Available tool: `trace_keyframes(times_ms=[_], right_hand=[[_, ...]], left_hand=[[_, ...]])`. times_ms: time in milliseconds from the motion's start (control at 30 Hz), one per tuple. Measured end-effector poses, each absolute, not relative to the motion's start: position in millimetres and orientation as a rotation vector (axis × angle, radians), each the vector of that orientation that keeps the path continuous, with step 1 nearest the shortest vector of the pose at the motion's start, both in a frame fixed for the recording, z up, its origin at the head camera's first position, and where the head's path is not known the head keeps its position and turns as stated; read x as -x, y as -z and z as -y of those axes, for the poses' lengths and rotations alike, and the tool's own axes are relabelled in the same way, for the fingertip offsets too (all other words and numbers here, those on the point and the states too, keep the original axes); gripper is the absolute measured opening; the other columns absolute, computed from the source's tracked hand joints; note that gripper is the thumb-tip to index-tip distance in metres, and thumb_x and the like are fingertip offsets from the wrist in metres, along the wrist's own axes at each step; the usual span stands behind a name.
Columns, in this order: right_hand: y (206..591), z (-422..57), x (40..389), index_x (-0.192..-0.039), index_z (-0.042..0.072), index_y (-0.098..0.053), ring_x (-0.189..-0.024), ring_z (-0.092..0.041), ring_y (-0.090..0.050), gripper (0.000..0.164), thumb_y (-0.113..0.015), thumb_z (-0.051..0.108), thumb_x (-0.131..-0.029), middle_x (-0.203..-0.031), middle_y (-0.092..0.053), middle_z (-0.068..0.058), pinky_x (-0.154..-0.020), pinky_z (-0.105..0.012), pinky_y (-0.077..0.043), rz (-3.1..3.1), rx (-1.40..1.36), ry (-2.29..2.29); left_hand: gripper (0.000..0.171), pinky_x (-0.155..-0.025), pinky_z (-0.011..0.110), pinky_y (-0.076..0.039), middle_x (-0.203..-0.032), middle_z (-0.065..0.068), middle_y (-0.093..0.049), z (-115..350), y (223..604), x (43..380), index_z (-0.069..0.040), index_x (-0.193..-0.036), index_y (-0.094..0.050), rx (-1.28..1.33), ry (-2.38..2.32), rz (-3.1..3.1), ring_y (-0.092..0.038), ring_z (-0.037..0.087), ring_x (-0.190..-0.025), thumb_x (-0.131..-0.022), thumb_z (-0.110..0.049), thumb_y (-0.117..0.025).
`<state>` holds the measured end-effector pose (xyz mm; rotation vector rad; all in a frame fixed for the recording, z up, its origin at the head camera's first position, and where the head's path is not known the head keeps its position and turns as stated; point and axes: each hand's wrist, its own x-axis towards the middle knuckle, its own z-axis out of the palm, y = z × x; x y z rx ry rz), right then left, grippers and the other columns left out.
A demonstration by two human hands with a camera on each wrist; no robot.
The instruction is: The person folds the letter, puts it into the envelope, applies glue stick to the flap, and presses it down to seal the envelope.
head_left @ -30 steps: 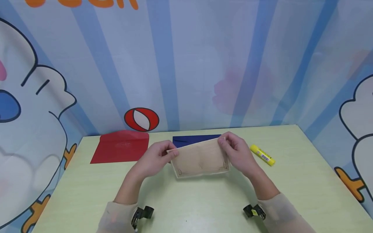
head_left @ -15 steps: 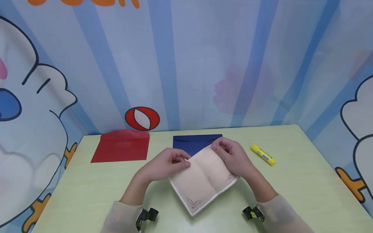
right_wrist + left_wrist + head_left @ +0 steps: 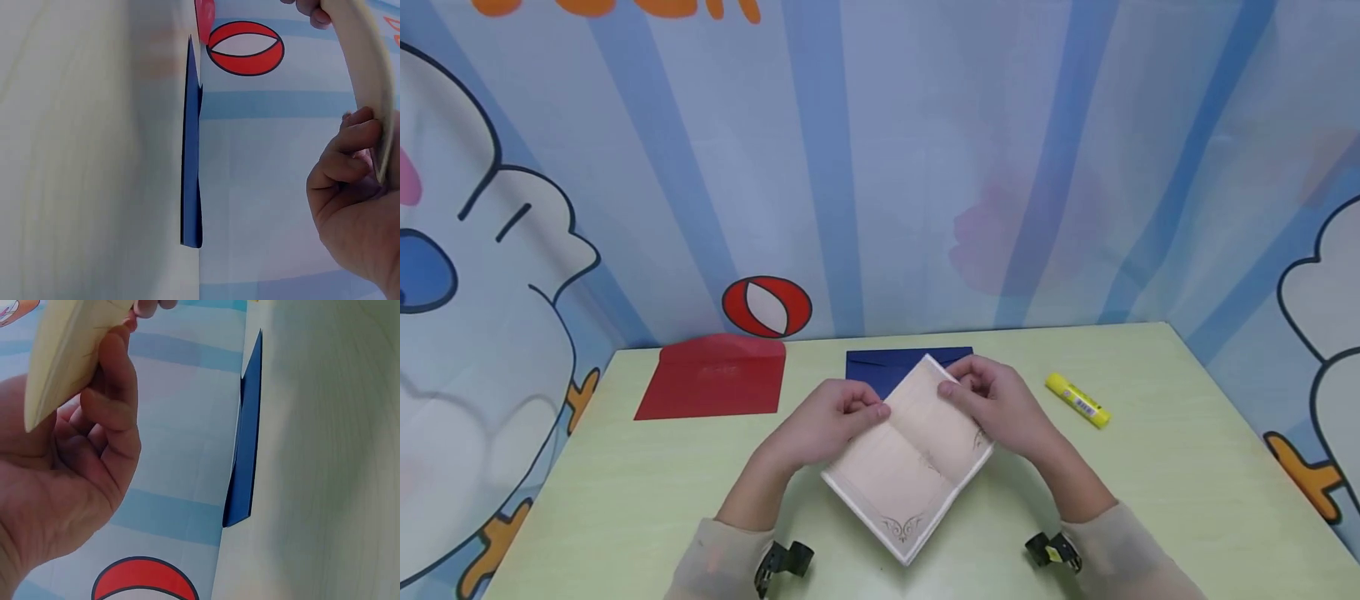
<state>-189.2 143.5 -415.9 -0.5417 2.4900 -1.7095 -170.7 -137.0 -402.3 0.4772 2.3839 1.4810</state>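
Observation:
Cream letter paper [image 3: 880, 492] with scrollwork corners and a crease across its middle is held tilted above the table in the head view. My left hand [image 3: 827, 423] pinches its upper left edge between thumb and fingers. On the opposite edge, near the top right, my right hand [image 3: 1003, 407] pinches it with the thumb on the printed face. Both wrist views show curled fingers behind the paper, which looks like a thin stack there. Just beyond lies a blue envelope [image 3: 880, 365], partly covered by the paper and hands.
A red envelope [image 3: 715, 385] with its flap raised lies at the back left of the pale table [image 3: 1150, 467]. To the right of my right hand lies a yellow glue stick [image 3: 1077, 401]. A printed blue cloth [image 3: 895, 167] hangs behind the table's far edge.
The paper has come lower and nearer and turned so one corner points toward me, with its face more in view. My left hand moved right; my right hand slid down the paper's edge.

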Motion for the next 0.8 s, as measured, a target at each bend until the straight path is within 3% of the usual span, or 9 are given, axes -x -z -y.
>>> trace_keyframes(times_ms=[200,467,800], right_hand=[[417.6,-150.9,193.8,-0.132,0.004,-0.06,-0.066,-0.019,-0.06,0.047,-0.074,0.038,-0.102,-0.088,-0.072,-0.012,-0.056,-0.028,-0.049,-2.317,0.27,1.835],[418.6,-141.5,191.3,-0.123,-0.002,-0.065,-0.081,-0.024,-0.07,0.037,-0.069,0.031,-0.106,-0.096,-0.077,-0.014,-0.06,-0.029,-0.054,-2.104,0.239,1.883],[420.9,-139.0,191.5,-0.112,-0.005,-0.064,-0.07,-0.02,-0.066,0.028,-0.067,0.023,-0.107,-0.097,-0.077,-0.016,-0.062,-0.027,-0.057,-2.094,0.198,1.936]], left_hand=[[0.018,-0.058,0.029,-0.052,-0.076,0.009,-0.068,139.2,402.4,171.4,-0.008,-0.1,-0.072,-0.239,-1.681,-2.424,-0.064,0.022,-0.064,-0.107,-0.024,-0.067],[0.022,-0.062,0.031,-0.056,-0.085,0.01,-0.073,130.6,405.3,173.0,-0.005,-0.107,-0.072,0.081,-1.907,-2.408,-0.068,0.024,-0.07,-0.107,-0.027,-0.067],[0.023,-0.058,0.028,-0.055,-0.084,0.013,-0.071,128.6,408.2,173.8,-0.003,-0.109,-0.073,0.118,-1.986,-2.319,-0.064,0.021,-0.067,-0.106,-0.025,-0.068]])
